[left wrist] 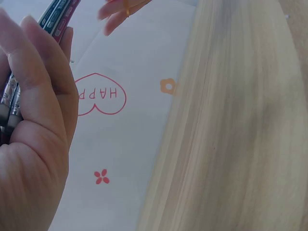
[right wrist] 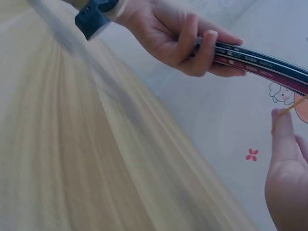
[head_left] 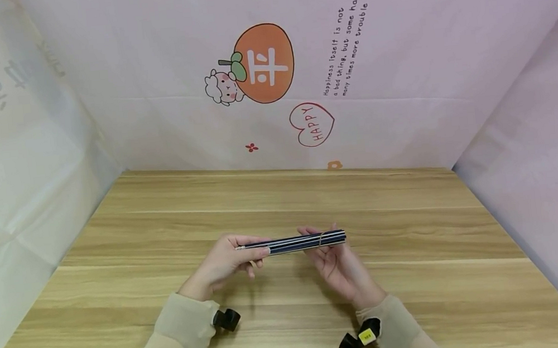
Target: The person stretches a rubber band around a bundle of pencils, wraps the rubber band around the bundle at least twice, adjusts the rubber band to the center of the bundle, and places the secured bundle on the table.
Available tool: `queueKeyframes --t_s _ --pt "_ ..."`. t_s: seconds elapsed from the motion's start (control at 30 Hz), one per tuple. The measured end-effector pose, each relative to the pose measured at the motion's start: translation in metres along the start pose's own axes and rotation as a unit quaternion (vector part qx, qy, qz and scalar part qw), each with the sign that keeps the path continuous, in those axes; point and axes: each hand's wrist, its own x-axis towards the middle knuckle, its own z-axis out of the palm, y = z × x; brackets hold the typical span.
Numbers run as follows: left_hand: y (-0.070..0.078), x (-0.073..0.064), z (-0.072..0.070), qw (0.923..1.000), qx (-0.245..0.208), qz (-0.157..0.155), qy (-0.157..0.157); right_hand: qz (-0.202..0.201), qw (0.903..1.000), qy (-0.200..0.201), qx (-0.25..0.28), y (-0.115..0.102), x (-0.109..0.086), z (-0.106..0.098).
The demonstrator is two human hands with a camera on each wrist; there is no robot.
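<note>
A bundle of slim pencils (head_left: 303,243), dark with pale stripes, is held level above the table. My left hand (head_left: 223,259) grips its left end between thumb and fingers; dark and red barrels show beyond that hand in the right wrist view. A thin orange rubber band (right wrist: 294,108) runs over a fingertip of my right hand (head_left: 343,273) toward the pencils. Near the bundle's right end the band crosses the barrels. The right fingers extend behind and beneath that end, fairly straight, partly hidden by the pencils in the head view.
The wood-grain table (head_left: 172,218) spreads beneath both hands. White printed cloth (head_left: 179,133) with fruit drawings and lettering hangs behind it, and pale cloth walls stand at left and right. Black camera mounts (head_left: 227,319) sit on the wrists over beige sleeves.
</note>
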Motion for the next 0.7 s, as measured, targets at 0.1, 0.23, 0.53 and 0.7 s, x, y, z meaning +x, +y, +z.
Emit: queueKeyframes --t_s 0.1,0.23,0.53,0.7 --pt "-0.001 0.001 0.001 1.0000 -0.007 0.004 0.005 -0.005 0.9992 -0.010 0.039 0.005 0.001 -0.001" --pt "-0.002 0.002 0.002 0.9997 -0.018 0.009 0.010 -0.024 0.9966 -0.013 0.078 0.011 0.000 -0.002" --pt "-0.002 0.002 0.004 0.9986 -0.052 0.007 0.008 -0.079 0.9913 -0.025 0.102 0.016 0.000 -0.006" --pt "-0.001 0.001 0.005 0.9972 -0.074 0.003 0.013 -0.114 0.9895 -0.071 0.054 0.016 0.000 -0.011"
